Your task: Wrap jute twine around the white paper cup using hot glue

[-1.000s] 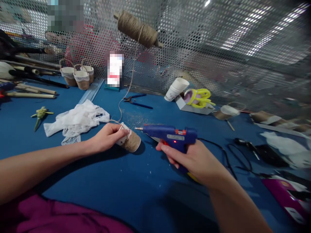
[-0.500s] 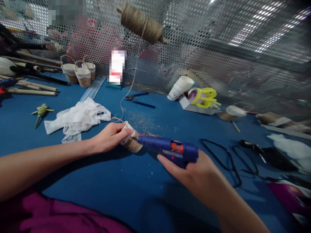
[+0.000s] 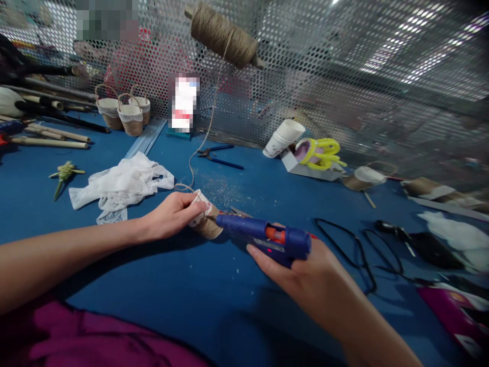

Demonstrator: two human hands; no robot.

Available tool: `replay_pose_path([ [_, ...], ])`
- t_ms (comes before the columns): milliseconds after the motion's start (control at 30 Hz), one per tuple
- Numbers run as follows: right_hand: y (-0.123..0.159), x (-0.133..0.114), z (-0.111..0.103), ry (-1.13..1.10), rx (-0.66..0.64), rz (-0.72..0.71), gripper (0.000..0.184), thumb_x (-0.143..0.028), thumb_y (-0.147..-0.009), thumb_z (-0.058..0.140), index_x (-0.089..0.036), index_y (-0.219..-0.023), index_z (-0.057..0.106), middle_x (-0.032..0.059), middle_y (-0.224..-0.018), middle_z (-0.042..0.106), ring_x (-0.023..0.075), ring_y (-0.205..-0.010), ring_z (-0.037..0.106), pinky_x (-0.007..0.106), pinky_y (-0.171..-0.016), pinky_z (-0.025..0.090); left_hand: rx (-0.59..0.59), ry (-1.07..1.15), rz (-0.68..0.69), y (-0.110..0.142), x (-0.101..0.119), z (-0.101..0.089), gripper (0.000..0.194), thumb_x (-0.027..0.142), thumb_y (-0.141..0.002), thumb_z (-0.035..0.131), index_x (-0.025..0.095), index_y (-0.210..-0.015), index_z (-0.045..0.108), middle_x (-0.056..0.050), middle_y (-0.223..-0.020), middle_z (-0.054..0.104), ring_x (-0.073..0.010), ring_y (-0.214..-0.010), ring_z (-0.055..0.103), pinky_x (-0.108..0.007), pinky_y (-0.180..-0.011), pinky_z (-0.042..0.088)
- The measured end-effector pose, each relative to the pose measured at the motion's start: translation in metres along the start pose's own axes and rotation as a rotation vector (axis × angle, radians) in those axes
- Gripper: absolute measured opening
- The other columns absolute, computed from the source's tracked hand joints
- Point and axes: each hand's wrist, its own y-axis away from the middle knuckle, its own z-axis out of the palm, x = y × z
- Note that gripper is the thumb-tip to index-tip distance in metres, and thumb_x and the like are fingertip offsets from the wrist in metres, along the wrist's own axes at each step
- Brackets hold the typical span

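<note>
Two hands share the work: the left hand (image 3: 171,216) is clamped on a paper cup (image 3: 202,197), thumb pressed near its pale end, while the right hand (image 3: 305,275) is wrapped around a blue glue gun (image 3: 248,227). The cup lies tilted just beyond the left fingertips, its twine wrap (image 3: 210,229) facing the nozzle (image 3: 212,218), which sits at the wrap's edge, very near the left thumb. Whether the trigger is squeezed, I cannot tell. For a neat bead, the cup is best held firmly but without denting its thin wall, and turned under the tip rather than chased with the gun. A light, even squeeze should suit; too much glue would likely ooze between the turns. The thumb wants to sit back from the hot metal. Just past the left grip, the loose twine (image 3: 191,168) runs up to its spool (image 3: 223,38); a little slack there should spare the wrap a tug.
</note>
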Motion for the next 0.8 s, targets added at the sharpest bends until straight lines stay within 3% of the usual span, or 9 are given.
replay_pose_path([
  [100,0.0,-0.002,0.0,-0.016,0.002,-0.015,0.015,-0.033,-0.071,0.056,-0.027,-0.083,0.065,0.0045,-0.064,0.063,0.0242,-0.073,0.063,0.036,-0.065,0.05,0.012,-0.013,0.008,0.0,0.0,0.0,0.033,0.035,-0.084,0.043,0.011,-0.082,0.065,-0.004,-0.075,0.065,-0.0117,-0.066,0.056,-0.022,-0.061,0.043],
  [200,0.001,0.001,0.001,0.044,0.021,-0.121,0.015,-0.031,-0.073,0.055,-0.025,-0.082,0.065,0.0063,-0.07,0.065,0.024,-0.075,0.063,0.034,-0.066,0.05,0.003,0.008,-0.007,0.0,0.0,0.0,0.033,0.036,-0.084,0.043,0.01,-0.083,0.064,-0.005,-0.077,0.065,-0.0129,-0.069,0.057,-0.023,-0.064,0.044],
  [367,0.002,0.004,0.003,0.153,0.058,-0.245,0.024,-0.028,-0.081,0.048,-0.021,-0.099,0.061,0.0065,-0.081,0.067,0.0199,-0.072,0.064,0.03,-0.06,0.051,0.005,-0.005,-0.021,0.001,0.0,0.0,0.035,0.037,-0.083,0.043,0.009,-0.083,0.064,-0.005,-0.078,0.064,-0.0134,-0.069,0.056,-0.023,-0.064,0.043],
  [533,0.004,0.012,-0.004,0.271,0.076,-0.395,0.024,-0.021,-0.082,0.043,-0.022,-0.08,0.067,0.0035,-0.057,0.062,0.0183,-0.055,0.059,0.03,-0.052,0.046,0.021,-0.041,-0.003,0.001,0.0,0.001,0.036,0.037,-0.083,0.042,0.009,-0.081,0.064,-0.004,-0.075,0.064,-0.0121,-0.065,0.054,-0.023,-0.061,0.043],
  [667,0.003,0.018,-0.006,0.542,0.14,-0.638,0.027,-0.008,-0.079,0.044,-0.02,-0.079,0.068,0.0047,-0.057,0.062,0.0172,-0.054,0.059,0.028,-0.052,0.044,0.04,-0.08,0.014,0.0,-0.001,0.001,0.034,0.034,-0.083,0.041,0.009,-0.074,0.062,-0.001,-0.068,0.06,-0.0091,-0.059,0.05,-0.02,-0.057,0.04],
  [800,0.003,0.017,-0.002,0.539,0.177,-0.615,0.026,-0.007,-0.078,0.045,-0.019,-0.077,0.068,0.0055,-0.057,0.062,0.0179,-0.054,0.059,0.029,-0.052,0.045,0.036,-0.077,0.014,0.0,-0.001,0.0,0.034,0.034,-0.084,0.04,0.009,-0.078,0.062,-0.002,-0.069,0.061,-0.009,-0.061,0.051,-0.02,-0.058,0.04],
])
